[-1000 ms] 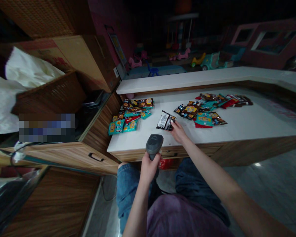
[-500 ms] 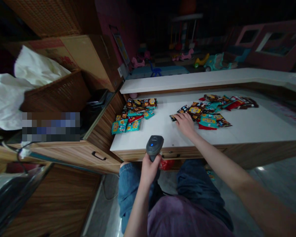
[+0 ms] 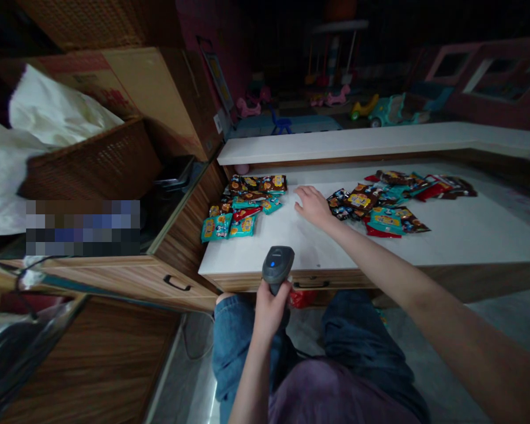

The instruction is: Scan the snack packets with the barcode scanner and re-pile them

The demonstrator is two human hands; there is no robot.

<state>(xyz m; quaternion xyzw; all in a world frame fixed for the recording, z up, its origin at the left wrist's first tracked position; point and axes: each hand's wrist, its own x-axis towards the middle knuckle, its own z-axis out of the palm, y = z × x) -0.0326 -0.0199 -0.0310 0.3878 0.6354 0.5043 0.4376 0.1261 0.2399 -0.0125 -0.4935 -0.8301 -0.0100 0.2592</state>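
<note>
My left hand (image 3: 270, 306) is wrapped around the handle of a dark grey barcode scanner (image 3: 278, 264), which shows a blue light on top and is held above my lap at the counter's front edge. My right hand (image 3: 312, 205) is over the white counter (image 3: 287, 235), fingers stretched out toward the left, with no packet visible in it. Just right of that hand lies a loose pile of snack packets (image 3: 362, 197) in brown, teal, black and red. To its left is a second group of similar packets (image 3: 242, 206).
A raised white ledge (image 3: 344, 142) runs along the counter's back. At the left stand a wicker basket (image 3: 92, 162) with white bags, a cardboard box (image 3: 154, 94) and a wooden cabinet. A drawer handle (image 3: 311, 285) is below the counter's edge. Toy cars lie beyond.
My right hand has moved left and slightly away from me, off the black packet at the right pile's edge. My left hand still holds the scanner. The view has shifted slightly.
</note>
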